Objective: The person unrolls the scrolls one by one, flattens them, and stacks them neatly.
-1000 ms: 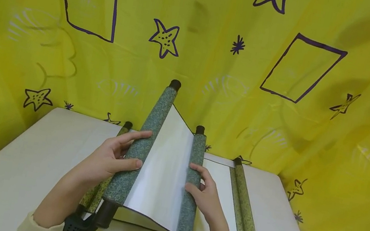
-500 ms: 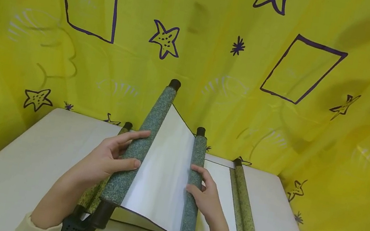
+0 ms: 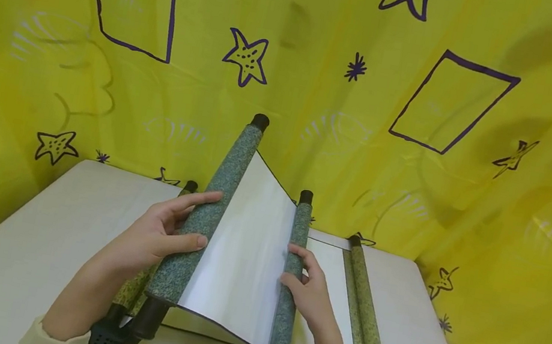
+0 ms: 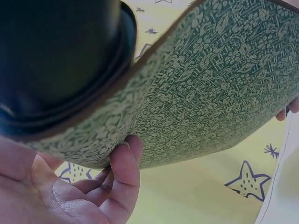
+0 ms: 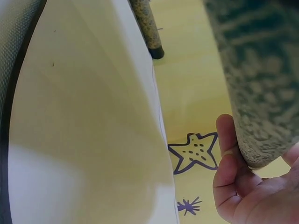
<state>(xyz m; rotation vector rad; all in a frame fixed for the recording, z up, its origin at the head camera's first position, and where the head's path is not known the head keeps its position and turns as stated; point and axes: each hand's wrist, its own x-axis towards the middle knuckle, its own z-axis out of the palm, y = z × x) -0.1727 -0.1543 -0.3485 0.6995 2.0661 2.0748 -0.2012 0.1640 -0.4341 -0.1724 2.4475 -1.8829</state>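
Note:
A green patterned scroll [image 3: 246, 252], partly unrolled, is held above the table with its white face showing. My left hand [image 3: 157, 228] grips its thicker left roll [image 3: 232, 171], thumb on the front; this roll tilts to the right at the top. Around the slimmer right roll [image 3: 302, 225], my right hand [image 3: 308, 290] curls its fingers and thumb. The left wrist view shows the scroll's floral back [image 4: 210, 84] and a dark roller end [image 4: 60, 56]. Fingertips curl under the patterned roll [image 5: 261, 84] in the right wrist view.
Beneath lies a second, yellow-green scroll, spread out on the white table [image 3: 41, 230]. Its right roll [image 3: 368, 309] is plain to see, while its left roll [image 3: 129, 293] is partly behind my left arm. A yellow curtain [image 3: 297, 78] with drawn stars hangs behind.
The right roll has shifted a little right and looks slimmer, and the left roll's lower end has moved slightly left. More white sheet shows between them. Both hands keep their grip.

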